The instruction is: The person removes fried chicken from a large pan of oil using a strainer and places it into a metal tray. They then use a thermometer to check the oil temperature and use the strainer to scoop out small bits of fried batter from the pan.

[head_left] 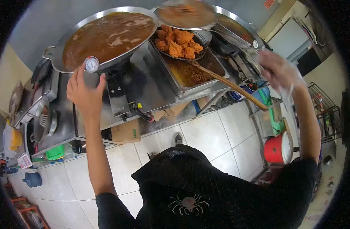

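Note:
My left hand is at the near rim of a wide wok of brown oil. Its thumb and index finger are apart, with the index fingertip at the edge of a round dial thermometer on that rim. Blurred by motion, my right hand is closed around the long handle of a mesh skimmer. The skimmer's smeared round head is raised between the two woks, and what is in it cannot be made out. Below it, pieces of fried chicken lie in a second strainer with a wooden handle.
Under the second strainer stands a rectangular metal pan with brown crumbs. At the back right is another oil wok with a dial thermometer. The wooden handle juts past the counter edge. A red bucket stands at right, a cardboard box below.

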### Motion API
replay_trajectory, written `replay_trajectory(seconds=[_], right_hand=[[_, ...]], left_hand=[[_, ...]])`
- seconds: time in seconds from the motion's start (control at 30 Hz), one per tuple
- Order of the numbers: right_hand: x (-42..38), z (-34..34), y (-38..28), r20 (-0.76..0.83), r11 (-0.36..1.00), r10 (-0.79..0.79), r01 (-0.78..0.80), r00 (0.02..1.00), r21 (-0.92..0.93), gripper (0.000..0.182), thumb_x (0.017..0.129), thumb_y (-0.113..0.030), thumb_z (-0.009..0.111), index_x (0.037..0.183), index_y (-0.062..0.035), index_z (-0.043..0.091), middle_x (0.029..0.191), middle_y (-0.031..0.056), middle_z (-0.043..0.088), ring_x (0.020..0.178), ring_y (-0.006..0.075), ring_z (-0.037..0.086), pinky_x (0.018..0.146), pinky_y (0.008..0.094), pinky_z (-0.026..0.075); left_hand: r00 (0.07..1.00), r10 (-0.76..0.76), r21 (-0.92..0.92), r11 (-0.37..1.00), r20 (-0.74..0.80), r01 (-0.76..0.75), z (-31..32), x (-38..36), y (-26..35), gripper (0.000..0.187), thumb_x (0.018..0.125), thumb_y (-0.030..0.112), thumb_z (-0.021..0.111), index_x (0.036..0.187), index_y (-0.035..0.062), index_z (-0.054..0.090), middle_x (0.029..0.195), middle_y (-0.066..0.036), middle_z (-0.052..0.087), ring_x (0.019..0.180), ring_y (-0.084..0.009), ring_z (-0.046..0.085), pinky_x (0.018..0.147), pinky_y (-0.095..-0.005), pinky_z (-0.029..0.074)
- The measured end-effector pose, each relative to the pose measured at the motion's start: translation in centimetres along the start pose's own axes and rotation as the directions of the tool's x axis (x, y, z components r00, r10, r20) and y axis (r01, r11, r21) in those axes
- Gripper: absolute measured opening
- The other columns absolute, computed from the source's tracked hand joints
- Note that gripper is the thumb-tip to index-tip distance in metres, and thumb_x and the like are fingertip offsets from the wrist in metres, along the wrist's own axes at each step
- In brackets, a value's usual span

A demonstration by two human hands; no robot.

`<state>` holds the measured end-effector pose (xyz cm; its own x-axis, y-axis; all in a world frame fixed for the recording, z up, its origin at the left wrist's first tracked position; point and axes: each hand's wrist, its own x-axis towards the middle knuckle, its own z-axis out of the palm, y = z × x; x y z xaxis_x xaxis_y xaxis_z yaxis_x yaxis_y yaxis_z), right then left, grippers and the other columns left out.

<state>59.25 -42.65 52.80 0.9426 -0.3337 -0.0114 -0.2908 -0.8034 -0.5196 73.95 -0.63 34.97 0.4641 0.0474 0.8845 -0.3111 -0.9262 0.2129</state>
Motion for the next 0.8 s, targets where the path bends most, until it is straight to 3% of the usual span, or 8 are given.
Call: replay_trajectory(seconds=[0.07, 0.13, 0.23, 0.43, 0.5, 0.57, 0.67, 0.8], right_hand=[[-2.2, -0.9, 0.9, 0.049, 0.928, 0.344, -0.331, 0.938, -0.171, 0.041, 0.092, -0.029, 0.044, 0.118, 0.0010, 0.051, 0.107, 0.0173, 0.061, 0.091, 0.0235, 0.062, 0.080, 0.0358, 0.049], [-1.7, -1.0, 12.0, 0.313, 0.038, -0.560, 0.402, 0.767, -0.915, 0.051, 0.084, -0.033, 0.055, 0.120, 0.0036, 0.047, 0.097, 0.0184, 0.063, 0.088, 0.0322, 0.061, 0.077, 0.0376, 0.048], [-2.9, 2.1, 12.5, 0.081, 0.668, -0.081, 0.115, 0.993, -0.735, 0.043, 0.088, -0.026, 0.051, 0.121, 0.0016, 0.045, 0.107, 0.0254, 0.057, 0.098, 0.0357, 0.058, 0.083, 0.0393, 0.046], [-2.3, 4.3, 7.4, 0.103, 0.530, 0.378, -0.124, 0.920, -0.839, 0.038, 0.091, -0.024, 0.046, 0.123, -0.0046, 0.045, 0.109, 0.0245, 0.057, 0.102, 0.0396, 0.054, 0.088, 0.0434, 0.043], [-0.7, 3.1, 8.5, 0.171, 0.644, 0.365, -0.116, 0.915, -0.756, 0.036, 0.090, -0.024, 0.045, 0.120, -0.0039, 0.047, 0.107, 0.0211, 0.059, 0.099, 0.0397, 0.057, 0.084, 0.0434, 0.045], [1.4, 1.4, 13.1, 0.541, 0.051, -0.699, 0.787, 0.468, -0.615, 0.025, 0.090, -0.022, 0.045, 0.105, -0.0037, 0.052, 0.088, 0.0150, 0.063, 0.077, 0.0312, 0.063, 0.066, 0.0384, 0.050], [3.4, 1.4, 9.5, 0.551, 0.861, 0.137, 0.177, 0.823, -0.478, 0.011, 0.085, -0.018, 0.052, 0.080, -0.0077, 0.053, 0.063, 0.0036, 0.047, 0.053, 0.0133, 0.048, 0.046, 0.0259, 0.042], [5.6, 6.5, 14.1, 0.519, 0.540, -0.539, 0.745, 0.663, -0.391, 0.037, 0.085, -0.030, 0.056, 0.110, -0.0022, 0.058, 0.093, 0.0161, 0.061, 0.089, 0.0289, 0.057, 0.078, 0.0389, 0.047]], left_hand=[[0.999, -0.037, -0.146, 0.989, -0.001, 0.037, -0.6, -2.7, 1.0, 0.038, 0.069, 0.026, 0.074, 0.101, 0.0115, 0.061, 0.101, -0.007, 0.059, 0.100, -0.0252, 0.051, 0.086, -0.0412, 0.036], [0.983, -0.011, -0.466, 0.880, 0.182, 0.096, 0.0, -6.0, 2.3, 0.023, 0.074, 0.018, 0.072, 0.092, 0.0075, 0.062, 0.093, -0.008, 0.059, 0.090, -0.0246, 0.053, 0.080, -0.0357, 0.039], [0.956, -0.050, -0.668, 0.706, 0.288, 0.237, 0.4, -9.4, 6.0, 0.013, 0.078, 0.014, 0.068, 0.079, 0.0044, 0.059, 0.074, -0.009, 0.058, 0.067, -0.0222, 0.055, 0.062, -0.0305, 0.042], [0.867, -0.007, -0.699, 0.589, 0.498, 0.406, -0.1, -13.0, 8.6, 0.026, 0.079, 0.013, 0.066, 0.061, 0.0061, 0.049, 0.048, -0.005, 0.043, 0.037, -0.0194, 0.039, 0.040, -0.0333, 0.030], [0.863, 0.026, -0.671, 0.640, 0.504, 0.373, -0.5, -13.7, 8.2, 0.027, 0.078, 0.012, 0.067, 0.059, 0.0068, 0.047, 0.049, -0.005, 0.042, 0.040, -0.0193, 0.039, 0.042, -0.0341, 0.029], [0.859, 0.040, -0.652, 0.669, 0.511, 0.356, -1.0, -15.0, 8.4, 0.027, 0.076, 0.013, 0.068, 0.059, 0.0070, 0.048, 0.050, -0.005, 0.041, 0.044, -0.0198, 0.041, 0.047, -0.0344, 0.032], [0.841, 0.214, -0.641, 0.743, 0.498, 0.191, -2.4, -17.0, 9.6, 0.025, 0.078, 0.012, 0.066, 0.060, 0.0061, 0.049, 0.051, -0.006, 0.044, 0.050, -0.0225, 0.044, 0.056, -0.0372, 0.036], [0.691, 0.367, -0.722, 0.611, 0.623, 0.326, -4.7, -20.6, 14.4, 0.024, 0.083, 0.010, 0.061, 0.064, 0.0008, 0.049, 0.063, -0.014, 0.051, 0.062, -0.0313, 0.048, 0.061, -0.0417, 0.037]])
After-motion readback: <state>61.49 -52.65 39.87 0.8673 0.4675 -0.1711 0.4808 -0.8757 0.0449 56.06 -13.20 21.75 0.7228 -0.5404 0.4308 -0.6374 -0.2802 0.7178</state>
